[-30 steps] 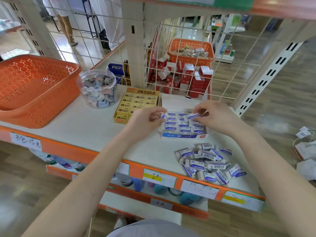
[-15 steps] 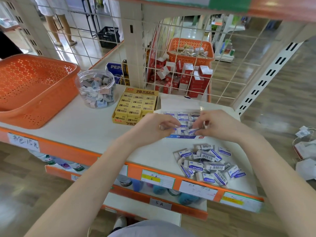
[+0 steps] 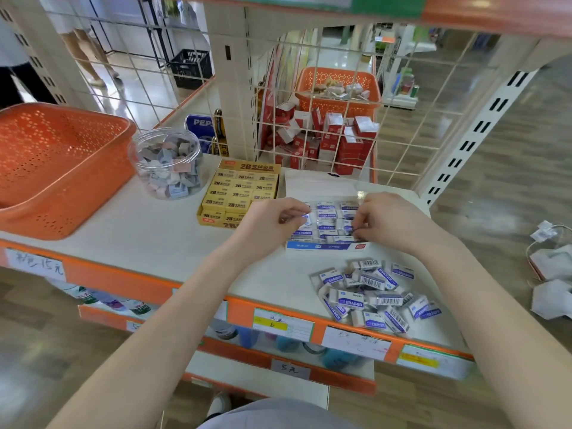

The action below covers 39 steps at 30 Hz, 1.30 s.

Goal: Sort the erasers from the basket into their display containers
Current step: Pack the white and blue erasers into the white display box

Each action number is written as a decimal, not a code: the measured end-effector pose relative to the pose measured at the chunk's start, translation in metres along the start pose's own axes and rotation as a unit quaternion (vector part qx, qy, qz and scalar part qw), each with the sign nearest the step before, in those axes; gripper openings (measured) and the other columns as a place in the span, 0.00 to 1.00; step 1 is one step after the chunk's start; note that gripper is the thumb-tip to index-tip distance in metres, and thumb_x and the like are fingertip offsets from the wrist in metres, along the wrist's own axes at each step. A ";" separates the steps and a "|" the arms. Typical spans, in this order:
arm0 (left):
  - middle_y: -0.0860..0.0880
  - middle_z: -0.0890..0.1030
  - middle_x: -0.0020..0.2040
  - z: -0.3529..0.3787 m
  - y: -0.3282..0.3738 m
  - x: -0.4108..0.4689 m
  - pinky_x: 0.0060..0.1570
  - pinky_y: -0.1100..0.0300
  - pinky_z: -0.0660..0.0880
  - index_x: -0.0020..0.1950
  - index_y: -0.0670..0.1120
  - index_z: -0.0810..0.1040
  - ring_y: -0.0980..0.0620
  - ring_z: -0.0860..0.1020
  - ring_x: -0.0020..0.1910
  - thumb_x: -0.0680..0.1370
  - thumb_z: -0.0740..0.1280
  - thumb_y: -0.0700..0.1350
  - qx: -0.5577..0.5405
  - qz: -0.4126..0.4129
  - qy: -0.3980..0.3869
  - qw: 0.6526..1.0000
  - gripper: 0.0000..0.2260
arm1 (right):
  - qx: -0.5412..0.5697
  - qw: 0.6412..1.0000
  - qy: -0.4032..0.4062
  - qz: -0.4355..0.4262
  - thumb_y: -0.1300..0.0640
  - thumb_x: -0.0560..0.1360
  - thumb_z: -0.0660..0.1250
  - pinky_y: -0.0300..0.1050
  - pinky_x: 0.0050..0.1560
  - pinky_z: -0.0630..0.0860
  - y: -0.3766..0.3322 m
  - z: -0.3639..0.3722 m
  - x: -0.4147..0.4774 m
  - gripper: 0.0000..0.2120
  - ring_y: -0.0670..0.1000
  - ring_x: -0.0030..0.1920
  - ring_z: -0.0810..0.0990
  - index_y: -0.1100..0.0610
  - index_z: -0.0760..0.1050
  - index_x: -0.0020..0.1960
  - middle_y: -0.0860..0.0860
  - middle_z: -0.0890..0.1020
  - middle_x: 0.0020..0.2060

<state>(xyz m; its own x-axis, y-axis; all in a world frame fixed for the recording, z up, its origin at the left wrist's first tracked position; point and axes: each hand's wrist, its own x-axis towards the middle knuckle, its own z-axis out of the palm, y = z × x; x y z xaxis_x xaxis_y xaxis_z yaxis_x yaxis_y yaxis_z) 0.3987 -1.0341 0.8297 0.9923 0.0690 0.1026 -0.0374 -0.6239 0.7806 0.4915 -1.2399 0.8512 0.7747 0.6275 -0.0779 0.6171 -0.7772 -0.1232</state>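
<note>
white shelf top, wood-look floor, left hand and right hand fingers pinching erasers in blue box

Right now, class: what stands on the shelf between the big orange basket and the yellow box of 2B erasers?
A clear jar of pastel erasers stands between the orange basket and the yellow box, toward the back; the head view shows it.

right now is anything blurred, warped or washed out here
head view: wide-angle bows the orange shelf edge; motion blur smears the white handwritten price label; the loose pile of blue-and-white erasers reads sharp; glare washes the glossy floor beyond.
</note>
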 end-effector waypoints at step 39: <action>0.54 0.83 0.46 -0.002 -0.007 0.004 0.43 0.79 0.71 0.56 0.48 0.81 0.65 0.79 0.44 0.76 0.69 0.43 -0.108 -0.047 0.048 0.992 0.09 | 0.085 0.995 0.041 -0.018 0.54 0.68 0.75 0.39 0.43 0.67 -0.022 0.004 0.019 0.11 0.50 0.44 0.76 0.56 0.81 0.49 0.50 0.79 0.44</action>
<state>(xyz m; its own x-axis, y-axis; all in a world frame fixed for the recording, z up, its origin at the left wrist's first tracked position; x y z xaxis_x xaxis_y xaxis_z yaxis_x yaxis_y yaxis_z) 0.4030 -1.0280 0.8265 0.9774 0.1986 0.0726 0.0204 -0.4303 0.9025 0.4922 -1.2108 0.8481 0.7654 0.6435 0.0095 0.6180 -0.7307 -0.2902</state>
